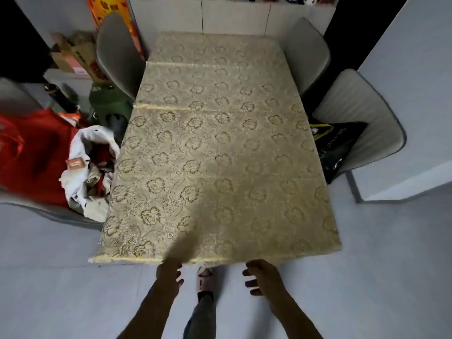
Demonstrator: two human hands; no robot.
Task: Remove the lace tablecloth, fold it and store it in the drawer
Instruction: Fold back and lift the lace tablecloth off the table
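1. The tablecloth (215, 148) lies spread over the table, filling the middle of the frame from near the top to the lower third.
2. Two hands sit at its near edge, bottom centre: left hand (168, 272) touching the hem, right hand (263, 277) just below it, fingers spread.
3. A foot (205, 281) stands between the hands, on the floor (61, 289).
4. Two chairs (117, 55) flank the table's far end, upper left and upper right.
5. A third chair (362, 118) at right holds a bag (337, 145).
6. A heap of cloth (88, 167) lies at left, against the table's side.
7. Cabinets (232, 18) stand behind the table, top centre.
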